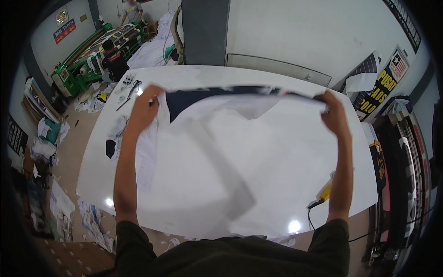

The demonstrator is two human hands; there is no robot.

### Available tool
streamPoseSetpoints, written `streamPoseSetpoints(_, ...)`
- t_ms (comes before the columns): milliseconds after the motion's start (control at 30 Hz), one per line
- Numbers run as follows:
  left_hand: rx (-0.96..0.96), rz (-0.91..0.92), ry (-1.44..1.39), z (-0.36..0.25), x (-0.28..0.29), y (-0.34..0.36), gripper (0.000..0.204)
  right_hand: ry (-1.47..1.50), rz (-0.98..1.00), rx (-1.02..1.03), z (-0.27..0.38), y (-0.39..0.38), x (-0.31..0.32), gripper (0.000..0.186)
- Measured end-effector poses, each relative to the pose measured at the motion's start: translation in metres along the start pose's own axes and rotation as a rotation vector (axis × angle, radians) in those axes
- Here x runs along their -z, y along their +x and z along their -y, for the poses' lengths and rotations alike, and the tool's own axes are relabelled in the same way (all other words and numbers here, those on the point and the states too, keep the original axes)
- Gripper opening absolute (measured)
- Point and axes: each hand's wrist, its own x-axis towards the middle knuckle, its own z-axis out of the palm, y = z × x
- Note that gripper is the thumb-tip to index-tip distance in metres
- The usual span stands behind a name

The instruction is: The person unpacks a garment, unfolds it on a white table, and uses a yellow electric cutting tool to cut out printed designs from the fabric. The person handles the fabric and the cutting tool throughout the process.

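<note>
Between my raised hands stretches a dark navy and white piece of fabric (212, 94), lifted over the white table (277, 175) and blurred by motion. My left hand (146, 107) is closed on its left end, where a navy corner hangs down. My right hand (334, 113) pinches the far right end, which narrows to a thin edge. Part of the white side drops below the navy band. Beneath my left forearm lie white cloth pieces (146, 161), one with a small dark patch.
Scissors (129, 95) lie at the table's far left corner. A yellow corded tool (326, 193) rests by my right forearm. Fabric rolls (406, 175) stand to the right. Two people work near a green machine (69, 78) at the back left; scraps litter the floor.
</note>
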Motion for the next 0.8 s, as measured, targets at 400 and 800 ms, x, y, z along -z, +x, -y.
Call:
streamPoseSetpoints(400, 0.371, 0.654, 0.230, 0.020, -0.191, -0.265, 0.044, 0.053, 0.475, -0.170, -0.054, -0.302, -0.186, 0.028)
streamPoseSetpoints(800, 0.707, 0.885, 0.277, -0.064, -0.296, -0.271, 0.105, -0.102, -0.327, -1.635, -0.293, -0.469, -0.111, 0.075)
